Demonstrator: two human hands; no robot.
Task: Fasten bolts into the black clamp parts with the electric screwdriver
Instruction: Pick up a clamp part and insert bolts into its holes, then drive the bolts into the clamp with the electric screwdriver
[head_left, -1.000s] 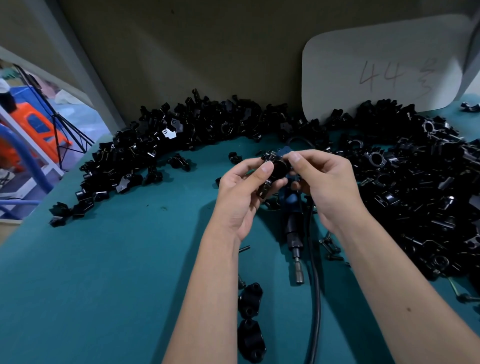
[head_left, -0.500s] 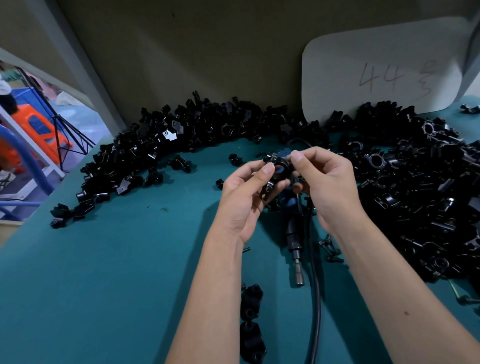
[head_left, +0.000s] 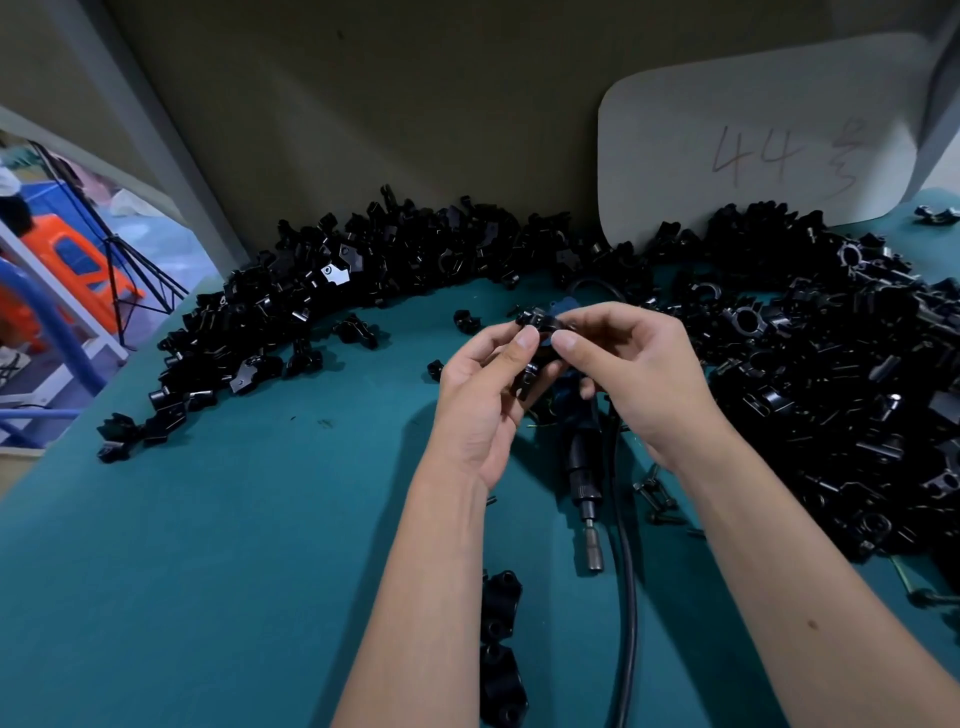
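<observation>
Both hands were raised together above the bench (head_left: 218, 545), likely so the clamp part (head_left: 540, 322) sat close to eye level for lining up a bolt. The left hand (head_left: 483, 395) and right hand (head_left: 639, 374) each pinched it with curled fingers, thumb tips nearly touching. The electric screwdriver (head_left: 584, 483) lay idle directly beneath them, probably within reach for the fastening.

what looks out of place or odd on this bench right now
Nothing looks damaged or spilled. Mildly untidy: a few black clamp parts lie scattered off the main pile, and loose bolts sit by the electric screwdriver, which lies idle while both hands hold one clamp.
</observation>
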